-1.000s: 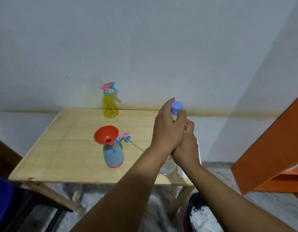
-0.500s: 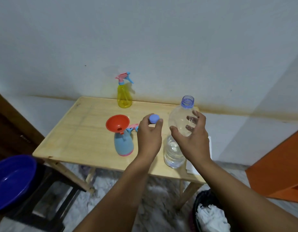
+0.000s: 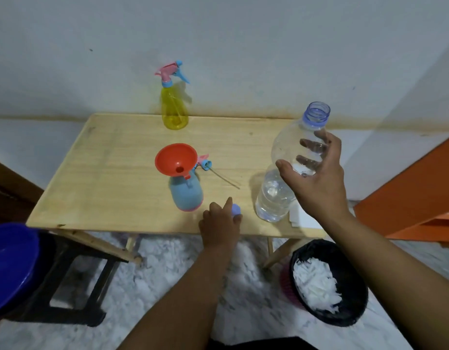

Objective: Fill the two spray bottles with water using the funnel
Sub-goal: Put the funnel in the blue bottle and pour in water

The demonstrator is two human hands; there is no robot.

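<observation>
A clear water bottle (image 3: 276,198), uncapped and partly full, stands at the right of the wooden table (image 3: 112,173). My right hand (image 3: 316,180) grips its upper half. My left hand (image 3: 220,226) holds the bottle's blue cap (image 3: 236,209) low at the table's front edge. A blue spray bottle (image 3: 186,195) stands mid-table with a red funnel (image 3: 175,159) in its neck. Its spray head (image 3: 205,164) with tube lies just behind it. A yellow spray bottle (image 3: 174,109), head on, stands at the back.
White paper (image 3: 304,215) lies at the table's right front corner under my right wrist. A black bin (image 3: 329,281) with white scraps sits on the floor below. A blue basin (image 3: 11,263) rests on a black stool (image 3: 66,281) at left. An orange panel (image 3: 410,193) stands right.
My left hand unscrewed the cap from the water bottle and carried it down to the table's front edge. My right hand kept its hold on the bottle.
</observation>
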